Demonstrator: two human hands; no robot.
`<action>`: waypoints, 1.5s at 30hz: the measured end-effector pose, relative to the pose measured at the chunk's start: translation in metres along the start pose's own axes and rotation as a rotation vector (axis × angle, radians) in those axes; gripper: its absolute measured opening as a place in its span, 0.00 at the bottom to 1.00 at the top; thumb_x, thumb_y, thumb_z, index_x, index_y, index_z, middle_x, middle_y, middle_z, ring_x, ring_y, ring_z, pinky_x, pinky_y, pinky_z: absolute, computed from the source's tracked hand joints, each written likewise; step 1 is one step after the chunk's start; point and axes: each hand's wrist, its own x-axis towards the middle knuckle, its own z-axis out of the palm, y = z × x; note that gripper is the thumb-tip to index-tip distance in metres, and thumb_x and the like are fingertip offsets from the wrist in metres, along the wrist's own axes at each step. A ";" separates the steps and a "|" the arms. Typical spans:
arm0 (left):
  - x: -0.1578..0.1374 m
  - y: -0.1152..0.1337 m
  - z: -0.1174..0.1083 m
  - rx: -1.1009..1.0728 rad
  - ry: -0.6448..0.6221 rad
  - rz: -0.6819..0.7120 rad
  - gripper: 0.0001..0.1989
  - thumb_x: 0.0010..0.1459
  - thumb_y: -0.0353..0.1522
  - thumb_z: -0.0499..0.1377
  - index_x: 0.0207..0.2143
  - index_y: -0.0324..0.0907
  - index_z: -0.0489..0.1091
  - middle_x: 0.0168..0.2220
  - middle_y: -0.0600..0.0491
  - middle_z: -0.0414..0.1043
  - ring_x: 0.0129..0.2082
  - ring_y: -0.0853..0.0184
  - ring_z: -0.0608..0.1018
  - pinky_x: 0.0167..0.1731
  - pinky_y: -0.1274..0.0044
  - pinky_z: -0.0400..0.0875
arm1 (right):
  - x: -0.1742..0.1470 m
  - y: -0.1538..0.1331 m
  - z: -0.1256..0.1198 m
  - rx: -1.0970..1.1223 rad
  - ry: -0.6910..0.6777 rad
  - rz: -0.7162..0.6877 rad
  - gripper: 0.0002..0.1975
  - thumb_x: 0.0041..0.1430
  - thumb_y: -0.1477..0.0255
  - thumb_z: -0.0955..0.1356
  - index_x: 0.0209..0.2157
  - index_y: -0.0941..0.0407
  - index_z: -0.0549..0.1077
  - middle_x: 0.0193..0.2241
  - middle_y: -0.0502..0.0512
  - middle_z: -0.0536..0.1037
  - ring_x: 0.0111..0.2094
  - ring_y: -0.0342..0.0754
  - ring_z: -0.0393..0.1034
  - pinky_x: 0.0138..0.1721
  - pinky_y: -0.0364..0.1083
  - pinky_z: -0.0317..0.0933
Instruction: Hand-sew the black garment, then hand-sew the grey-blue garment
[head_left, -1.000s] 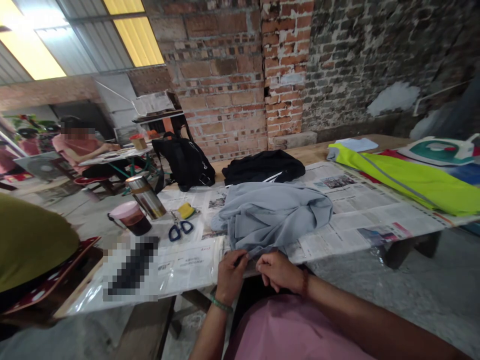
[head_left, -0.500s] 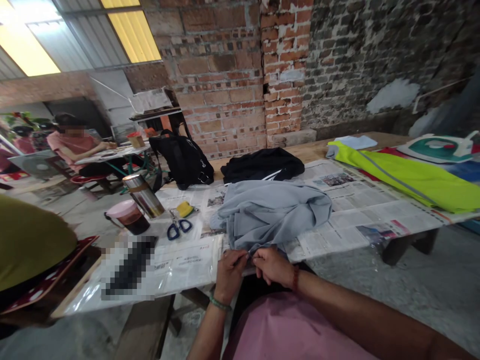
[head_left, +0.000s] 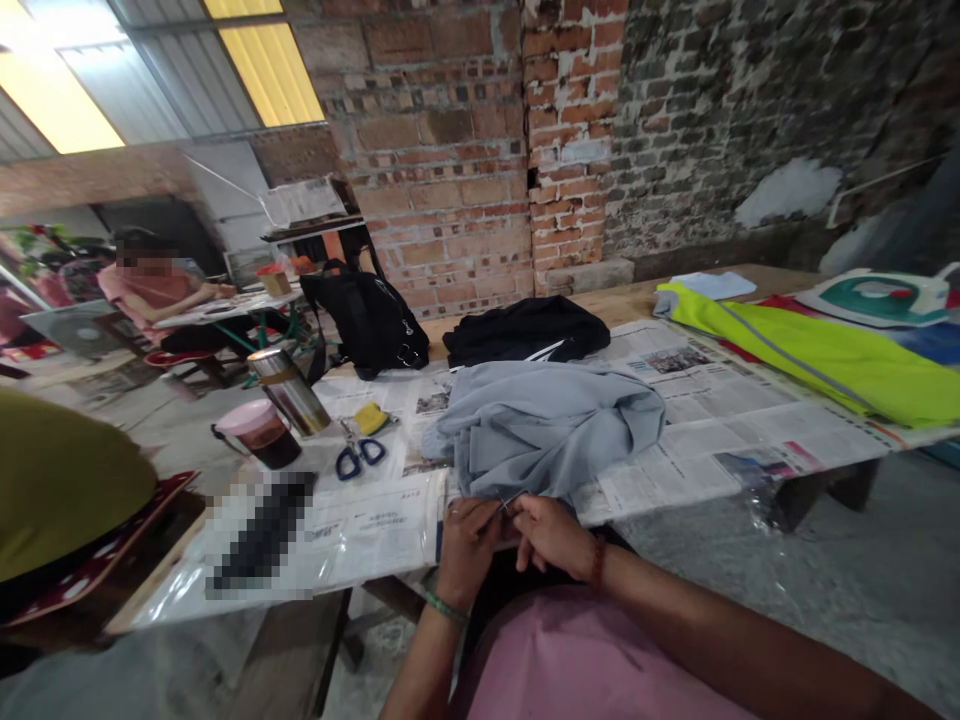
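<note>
Worktop (head_left: 630, 301), covered with newspaper (head_left: 679, 470), spread across the frame. Grey cloth (head_left: 555, 425), heaped at centre; its near edge is held in the narrow grip of the left hand (head_left: 466, 548). Right hand (head_left: 555, 540), set at lower centre, grip narrow; what is pinched cannot be told. Scissors (head_left: 361, 453), blue-handled, laid left of centre.

A rough old brick wall (head_left: 435, 150) stands behind a long wooden table (head_left: 634, 301), a brown bench (head_left: 289, 650) sits on the gray floor (head_left: 862, 590), and bright light (head_left: 52, 25) glows by the yellow panels (head_left: 274, 75).
</note>
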 end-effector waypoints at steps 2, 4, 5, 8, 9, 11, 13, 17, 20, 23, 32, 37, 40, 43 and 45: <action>0.000 0.000 0.001 0.013 -0.014 0.009 0.08 0.54 0.31 0.55 0.31 0.43 0.74 0.28 0.52 0.75 0.30 0.65 0.75 0.34 0.72 0.68 | -0.008 -0.004 -0.009 -0.111 -0.029 -0.008 0.15 0.56 0.74 0.54 0.39 0.58 0.67 0.11 0.43 0.68 0.07 0.37 0.55 0.11 0.37 0.46; 0.000 0.001 0.001 0.027 -0.032 0.000 0.07 0.54 0.31 0.56 0.31 0.44 0.74 0.28 0.53 0.76 0.30 0.65 0.75 0.34 0.71 0.68 | -0.018 -0.010 -0.022 -0.283 -0.006 -0.093 0.14 0.56 0.72 0.56 0.35 0.57 0.71 0.14 0.45 0.70 0.11 0.39 0.61 0.14 0.38 0.50; 0.000 0.002 0.002 0.033 -0.034 -0.008 0.07 0.54 0.31 0.56 0.31 0.44 0.74 0.29 0.53 0.76 0.31 0.65 0.75 0.34 0.71 0.67 | -0.021 -0.014 -0.029 -0.379 0.035 -0.177 0.13 0.55 0.72 0.58 0.33 0.57 0.72 0.16 0.47 0.72 0.15 0.40 0.65 0.18 0.38 0.53; 0.000 0.003 0.003 0.047 -0.029 -0.031 0.06 0.53 0.31 0.56 0.32 0.44 0.74 0.30 0.53 0.76 0.32 0.64 0.75 0.36 0.70 0.66 | -0.023 -0.026 -0.049 -0.598 0.272 -0.448 0.10 0.54 0.73 0.61 0.29 0.56 0.74 0.26 0.52 0.76 0.29 0.44 0.69 0.32 0.41 0.59; -0.001 0.004 0.004 0.052 -0.027 -0.035 0.06 0.53 0.31 0.57 0.32 0.44 0.74 0.31 0.53 0.76 0.33 0.64 0.75 0.36 0.70 0.66 | -0.020 -0.029 -0.053 -0.635 0.363 -0.502 0.09 0.53 0.74 0.62 0.29 0.56 0.74 0.29 0.53 0.76 0.33 0.45 0.69 0.36 0.42 0.58; -0.001 0.004 0.004 0.066 -0.026 -0.035 0.06 0.53 0.31 0.57 0.32 0.45 0.74 0.31 0.53 0.76 0.33 0.64 0.75 0.37 0.69 0.65 | -0.010 -0.030 -0.056 -0.663 0.454 -0.532 0.09 0.52 0.75 0.63 0.30 0.56 0.75 0.31 0.54 0.76 0.35 0.46 0.67 0.40 0.44 0.58; -0.001 0.005 0.004 0.080 -0.026 -0.030 0.07 0.54 0.31 0.56 0.33 0.45 0.74 0.31 0.53 0.76 0.33 0.64 0.75 0.38 0.69 0.65 | 0.002 -0.025 -0.053 -0.652 0.390 -0.502 0.09 0.51 0.76 0.63 0.29 0.56 0.76 0.29 0.54 0.76 0.34 0.45 0.68 0.39 0.43 0.58; -0.002 0.006 0.003 0.115 -0.040 -0.033 0.07 0.53 0.29 0.56 0.33 0.45 0.74 0.31 0.53 0.76 0.33 0.64 0.75 0.39 0.69 0.63 | 0.017 -0.009 -0.038 -0.577 0.195 -0.419 0.09 0.49 0.73 0.65 0.29 0.56 0.78 0.28 0.53 0.76 0.31 0.45 0.69 0.35 0.42 0.59; -0.002 0.008 0.005 0.141 -0.046 -0.042 0.07 0.52 0.28 0.56 0.32 0.45 0.73 0.31 0.53 0.76 0.33 0.64 0.75 0.40 0.68 0.62 | 0.017 -0.002 -0.031 -0.503 0.178 -0.405 0.09 0.47 0.72 0.66 0.30 0.55 0.78 0.29 0.52 0.77 0.32 0.45 0.69 0.36 0.42 0.59; -0.002 0.010 0.006 0.153 -0.034 -0.041 0.07 0.53 0.29 0.56 0.32 0.45 0.73 0.30 0.53 0.76 0.32 0.64 0.75 0.40 0.68 0.62 | 0.016 -0.001 -0.029 -0.374 0.211 -0.375 0.10 0.48 0.71 0.65 0.31 0.55 0.78 0.30 0.53 0.78 0.33 0.46 0.70 0.37 0.42 0.60; 0.000 0.014 0.005 0.148 -0.084 -0.048 0.07 0.53 0.29 0.55 0.29 0.45 0.73 0.26 0.54 0.74 0.31 0.64 0.74 0.39 0.69 0.61 | 0.017 0.000 -0.020 -0.338 0.281 -0.256 0.09 0.46 0.69 0.66 0.27 0.54 0.77 0.26 0.51 0.78 0.30 0.46 0.71 0.32 0.42 0.59; -0.001 0.013 0.006 0.163 -0.088 -0.046 0.06 0.54 0.31 0.56 0.29 0.45 0.73 0.26 0.54 0.74 0.31 0.64 0.74 0.40 0.69 0.61 | 0.018 0.000 -0.021 -0.303 0.299 -0.268 0.07 0.47 0.71 0.64 0.25 0.56 0.74 0.23 0.49 0.76 0.27 0.43 0.68 0.30 0.40 0.57; 0.000 0.013 0.006 0.153 -0.100 -0.042 0.06 0.54 0.32 0.55 0.31 0.46 0.73 0.30 0.53 0.75 0.33 0.64 0.74 0.40 0.69 0.60 | 0.021 0.001 -0.021 -0.198 0.375 -0.259 0.07 0.48 0.72 0.62 0.24 0.56 0.70 0.22 0.48 0.74 0.26 0.42 0.65 0.28 0.40 0.56; 0.002 0.014 0.004 0.149 -0.131 -0.041 0.07 0.55 0.32 0.54 0.31 0.46 0.73 0.30 0.53 0.75 0.34 0.64 0.74 0.41 0.70 0.61 | 0.025 0.002 -0.019 0.009 0.413 -0.211 0.06 0.49 0.71 0.61 0.23 0.56 0.66 0.21 0.48 0.73 0.20 0.40 0.62 0.22 0.39 0.54; 0.002 0.015 0.003 0.159 -0.147 -0.045 0.07 0.55 0.32 0.54 0.30 0.46 0.73 0.29 0.53 0.75 0.33 0.64 0.75 0.40 0.70 0.61 | 0.027 0.002 -0.019 0.149 0.414 -0.206 0.06 0.48 0.70 0.61 0.23 0.56 0.65 0.20 0.48 0.72 0.18 0.38 0.60 0.20 0.38 0.53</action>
